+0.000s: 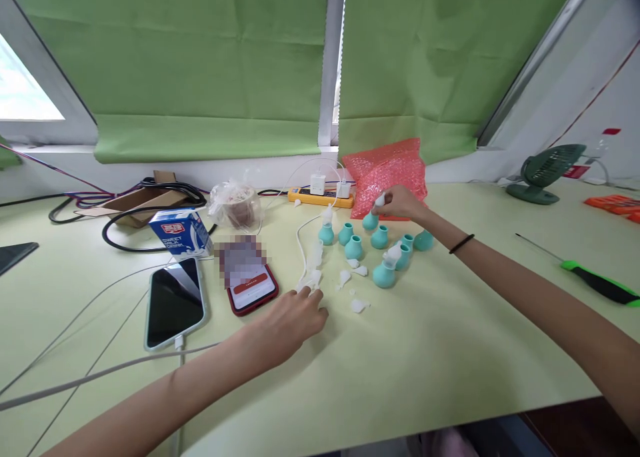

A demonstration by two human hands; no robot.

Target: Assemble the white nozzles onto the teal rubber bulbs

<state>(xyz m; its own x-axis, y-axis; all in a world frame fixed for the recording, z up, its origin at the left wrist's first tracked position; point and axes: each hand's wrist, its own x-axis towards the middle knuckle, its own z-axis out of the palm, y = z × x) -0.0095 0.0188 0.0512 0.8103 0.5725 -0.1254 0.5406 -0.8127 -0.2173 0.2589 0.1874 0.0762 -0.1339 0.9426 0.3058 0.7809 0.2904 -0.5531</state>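
Observation:
Several small teal vases stand on the pale table, right of the middle. My right hand [400, 204] pinches a white piece [380, 200] just above the rearmost teal vase [370, 222]. White pieces stick up from the left teal vase [326, 234] and from the front teal vase [384, 275]. My left hand [295, 317] rests low over the table, its fingertips at a small pile of white pieces [313, 278]; whether it grips one is hidden. Loose white scraps [359, 305] lie between the pile and the vases.
Two phones [176, 304] [253, 287], cables and a blue milk carton [181, 233] are at the left. Behind stand a tape roll in plastic [240, 207], a yellow power strip [323, 197] and a red bubble bag [385, 170]. A screwdriver [597, 280] and green fan [545, 170] are right.

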